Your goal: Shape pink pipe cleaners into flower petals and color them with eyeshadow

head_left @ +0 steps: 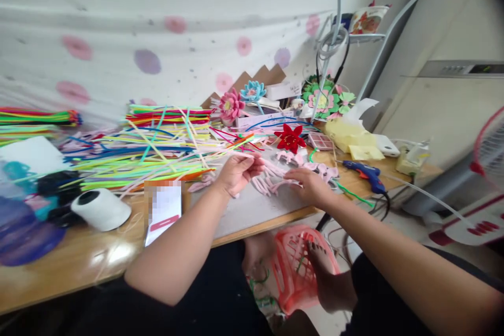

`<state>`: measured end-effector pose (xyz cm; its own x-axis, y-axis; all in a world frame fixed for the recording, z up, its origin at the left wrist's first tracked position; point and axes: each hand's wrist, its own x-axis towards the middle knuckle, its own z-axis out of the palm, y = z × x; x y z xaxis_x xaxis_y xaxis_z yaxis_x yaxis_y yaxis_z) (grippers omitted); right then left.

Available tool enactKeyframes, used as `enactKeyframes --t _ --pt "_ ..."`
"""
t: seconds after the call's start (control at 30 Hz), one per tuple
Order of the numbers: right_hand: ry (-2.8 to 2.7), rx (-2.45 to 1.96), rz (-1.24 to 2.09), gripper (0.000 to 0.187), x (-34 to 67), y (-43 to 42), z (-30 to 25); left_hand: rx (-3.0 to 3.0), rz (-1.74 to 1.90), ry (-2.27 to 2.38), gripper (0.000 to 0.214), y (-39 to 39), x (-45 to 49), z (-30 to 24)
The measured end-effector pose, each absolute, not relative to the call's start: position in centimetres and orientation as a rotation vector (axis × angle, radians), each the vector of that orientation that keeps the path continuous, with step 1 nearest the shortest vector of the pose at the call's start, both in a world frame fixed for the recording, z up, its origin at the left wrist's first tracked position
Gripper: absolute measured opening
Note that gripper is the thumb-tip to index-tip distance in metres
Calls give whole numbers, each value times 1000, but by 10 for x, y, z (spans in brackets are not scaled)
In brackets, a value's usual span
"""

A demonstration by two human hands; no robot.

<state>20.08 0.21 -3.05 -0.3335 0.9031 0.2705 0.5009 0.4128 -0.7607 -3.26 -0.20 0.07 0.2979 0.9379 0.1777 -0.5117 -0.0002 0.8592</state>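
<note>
My left hand is closed in a pinch on a pale pink pipe cleaner, its fingertips pressed together above the grey mat. To the right, my right hand has its fingers curled at the end of the pale pink strands, seemingly gripping one; the exact hold is small and partly hidden. Bent pale pink pipe cleaners lie between the two hands. Beyond the right hand are looped pink petal shapes. A red pipe-cleaner flower rests behind the hands.
Bundles of coloured pipe cleaners spread across the left and back. A phone and a white thread cone lie left of my forearm. At right sit a blue glue gun and yellow wrapping. Finished flowers stand behind.
</note>
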Motion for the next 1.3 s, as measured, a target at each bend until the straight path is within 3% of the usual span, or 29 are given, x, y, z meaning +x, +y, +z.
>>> enactKeyframes --t 0.3,0.57,0.83,1.17,1.3 --pt "-2175 -1393 442 9 180 -4 -24 1102 1302 603 27 1 -28 -6" --pt "-1888 -1471 731 10 152 -24 10 1199 1358 667 20 -5 -16 -9" --pt "-1771 -1530 801 8 133 -29 24 1282 1368 686 17 -3 -18 -11" --pt "-1847 -1625 148 8 147 -41 56 1462 1340 664 10 -2 -31 -9" --pt "-2045 -1521 69 8 135 -35 68 1450 1348 675 8 -4 -31 -7"
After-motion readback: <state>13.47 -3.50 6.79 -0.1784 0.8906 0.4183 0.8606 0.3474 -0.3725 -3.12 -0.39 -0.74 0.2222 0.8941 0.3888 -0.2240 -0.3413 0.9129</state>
